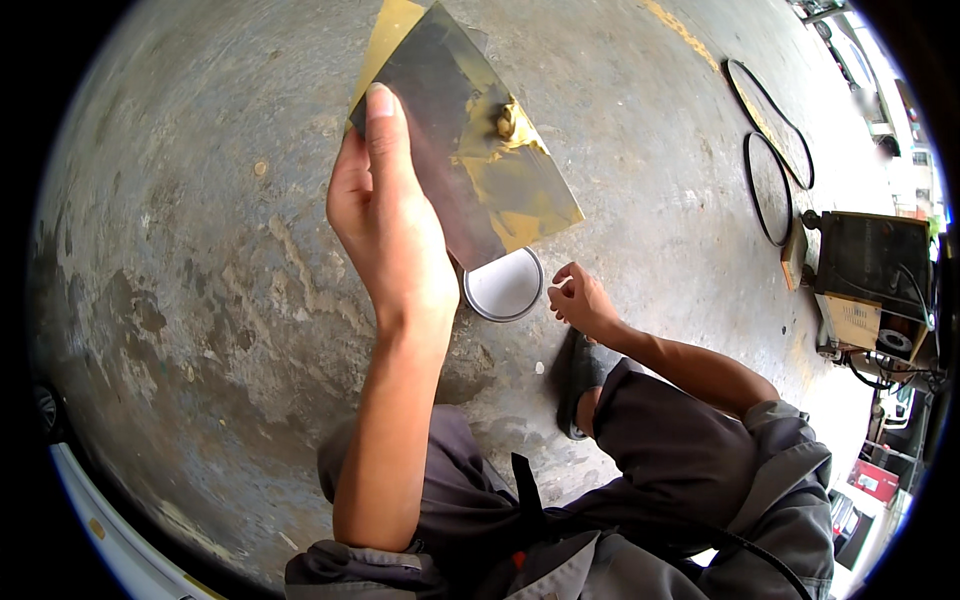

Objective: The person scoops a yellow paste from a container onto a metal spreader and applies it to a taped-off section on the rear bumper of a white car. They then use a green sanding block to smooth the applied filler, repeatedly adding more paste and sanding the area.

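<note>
My left hand (385,210) is closed on a thin, dark grey board (430,120), its thumb lying over the near face. Yellow putty (517,127) sits in a small lump toward the board's right edge, with smears of it around and at the lower corner. Behind the board a yellow flat piece (388,35) sticks out at the top; how it is held is hidden. Below the board stands a round tin (505,290) with a pale top, partly covered by it. To the tin's right, my right hand (583,303) hovers with loosely bent, parted fingers and nothing visible in them.
Stained concrete floor (200,230) spreads all around. My shoe (580,385) rests just below the right hand. Black belt-like loops (770,150) lie at the far right, near a dark boxy machine (872,255) with cables. A white car's edge (95,520) shows at lower left.
</note>
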The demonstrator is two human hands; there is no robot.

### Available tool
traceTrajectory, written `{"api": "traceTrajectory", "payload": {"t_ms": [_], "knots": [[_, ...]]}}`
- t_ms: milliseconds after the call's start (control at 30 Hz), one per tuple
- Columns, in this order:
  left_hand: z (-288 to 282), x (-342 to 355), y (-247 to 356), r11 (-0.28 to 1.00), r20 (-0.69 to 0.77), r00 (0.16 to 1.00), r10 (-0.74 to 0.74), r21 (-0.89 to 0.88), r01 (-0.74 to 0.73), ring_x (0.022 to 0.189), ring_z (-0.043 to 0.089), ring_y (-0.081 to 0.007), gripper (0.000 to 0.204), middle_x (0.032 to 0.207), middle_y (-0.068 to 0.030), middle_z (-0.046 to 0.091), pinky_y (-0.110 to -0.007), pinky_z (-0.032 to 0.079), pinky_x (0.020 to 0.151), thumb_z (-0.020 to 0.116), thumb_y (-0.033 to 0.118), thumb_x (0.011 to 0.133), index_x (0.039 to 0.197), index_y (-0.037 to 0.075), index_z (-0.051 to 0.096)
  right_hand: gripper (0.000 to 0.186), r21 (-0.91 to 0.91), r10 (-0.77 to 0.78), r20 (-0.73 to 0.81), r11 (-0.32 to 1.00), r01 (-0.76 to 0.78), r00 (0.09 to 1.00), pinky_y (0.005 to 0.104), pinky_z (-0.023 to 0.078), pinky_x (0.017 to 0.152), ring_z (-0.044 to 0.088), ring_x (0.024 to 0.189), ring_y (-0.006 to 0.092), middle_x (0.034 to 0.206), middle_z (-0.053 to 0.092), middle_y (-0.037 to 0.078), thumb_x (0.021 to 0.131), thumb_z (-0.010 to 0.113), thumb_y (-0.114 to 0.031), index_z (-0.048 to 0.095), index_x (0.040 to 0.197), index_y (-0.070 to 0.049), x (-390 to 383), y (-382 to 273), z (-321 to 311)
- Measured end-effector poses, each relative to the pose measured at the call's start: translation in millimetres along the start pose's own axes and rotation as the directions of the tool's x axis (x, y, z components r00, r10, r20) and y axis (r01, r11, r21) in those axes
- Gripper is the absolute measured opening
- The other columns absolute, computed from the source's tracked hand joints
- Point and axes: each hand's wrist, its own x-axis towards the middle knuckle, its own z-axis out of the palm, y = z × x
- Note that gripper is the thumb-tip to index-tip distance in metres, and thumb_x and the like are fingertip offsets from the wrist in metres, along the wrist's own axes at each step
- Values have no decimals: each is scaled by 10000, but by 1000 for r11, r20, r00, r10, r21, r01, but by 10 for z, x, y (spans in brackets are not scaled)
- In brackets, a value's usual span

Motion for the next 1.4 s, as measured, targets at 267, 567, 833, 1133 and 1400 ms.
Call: {"api": "traceTrajectory", "payload": {"t_ms": [267,567,833,1133,1400], "knots": [[84,82,-118,1000,-33,999,9,-9,-9,908,549,-100,375,989,-47,613,-237,418,825,509,326,930,1058,-17,590,415,-538,-711,196,498,680,675,426,324,1014,395,1205,301,1314,418,142,834,591,-198,491,1211,-57,48,-127,18],[24,247,-173,1000,56,998,-19,-9,20,754,450,-38,321,781,28,535,-209,390,688,509,336,933,854,29,561,299,-630,-648,500,184,754,575,410,334,956,377,1070,275,1173,402,112,857,537,-253,465,1084,-71,481,115,-127],[12,156,-560,999,-18,999,-32,-15,32,822,443,-67,371,851,20,528,-239,371,743,479,374,936,990,17,565,225,-567,-593,551,249,785,586,389,351,890,354,939,248,1034,380,87,878,484,-281,426,971,-84,642,277,95],[349,-108,-159,946,-104,968,-228,212,245,1021,506,-122,428,1096,-70,596,-258,375,886,488,346,936,1209,20,538,225,-490,-387,593,523,698,706,366,371,817,327,791,218,878,355,59,902,424,-313,382,844,-100,-27,-321,-634],[607,-1698,-139,909,-84,919,-386,137,394,1020,515,-104,362,1071,-48,613,-265,394,889,519,291,927,1151,12,575,300,-380,-336,565,705,599,754,346,388,751,304,660,191,738,333,34,922,371,-341,343,730,-113,-1272,-1294,-1128]]}}
